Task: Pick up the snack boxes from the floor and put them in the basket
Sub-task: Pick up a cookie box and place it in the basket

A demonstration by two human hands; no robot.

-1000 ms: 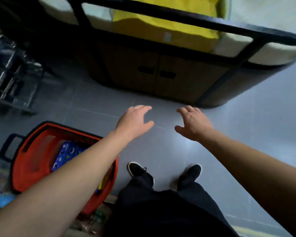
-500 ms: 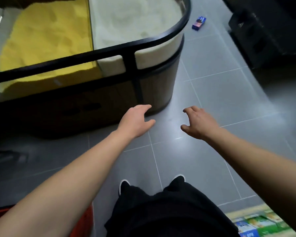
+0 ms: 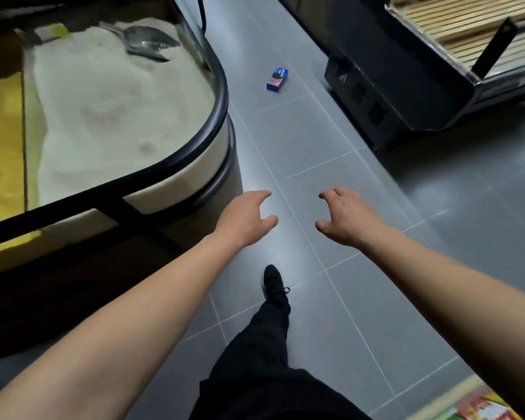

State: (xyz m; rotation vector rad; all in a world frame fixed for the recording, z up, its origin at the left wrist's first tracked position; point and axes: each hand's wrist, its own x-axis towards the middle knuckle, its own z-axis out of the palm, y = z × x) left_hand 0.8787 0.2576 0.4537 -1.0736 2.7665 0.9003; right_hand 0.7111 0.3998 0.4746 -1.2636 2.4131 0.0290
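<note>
Currently both arms extend forward over the grey tiled floor (image 3: 300, 140). Left hand (image 3: 246, 218): empty, fingers relaxed and slightly bent, thumb apart from the fingers. Right hand (image 3: 346, 218): empty, fingers loosely curled downward, holding nothing. The two hands are level with each other and apart, above the floor.

Snack box (image 3: 277, 79): blue, lying on the floor at the far end of the aisle, well apart from both hands. It sits between the bulk bin (image 3: 219, 95) on the left and the dark display unit (image 3: 385, 95) on the right.

Bulk bin: black-rimmed, filled with white grain; a metal scoop (image 3: 143, 40) lies in the grain at the far side. One black shoe (image 3: 273, 281) is planted on the floor near the hands, below them in view.
</note>
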